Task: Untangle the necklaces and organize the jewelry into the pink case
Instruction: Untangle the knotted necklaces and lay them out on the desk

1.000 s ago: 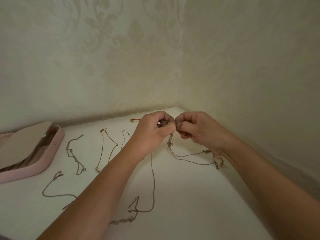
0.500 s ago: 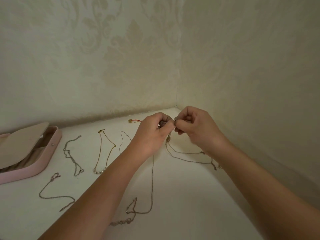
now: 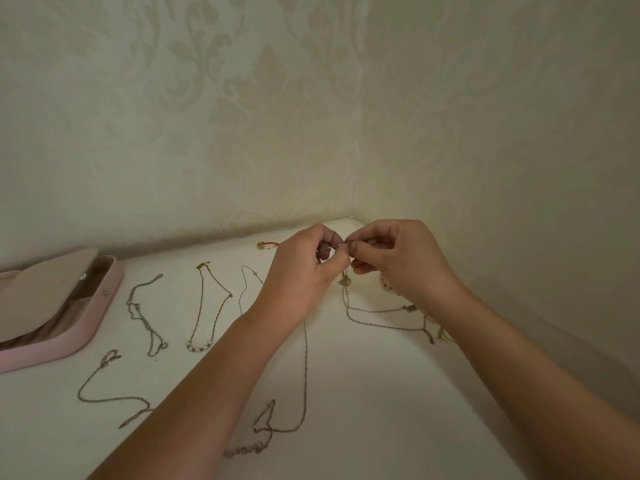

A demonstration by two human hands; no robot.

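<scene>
Untangling is the step in hand: left hand (image 3: pixel 304 271) and right hand (image 3: pixel 398 261) both pinch one knotted chain (image 3: pixel 345 281) at frame centre. The next move probably calls for gentle teasing apart. The pink case (image 3: pixel 52 353) lies open at the left edge.

The pink case (image 3: pixel 86 334) is cut off at the left edge, its compartments indistinct.

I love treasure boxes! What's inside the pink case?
Inside the pink case only tan ridged lining shows, with no jewelry that I can spot. Its beige lid covers most of the inside, so the rest is hidden.
</scene>
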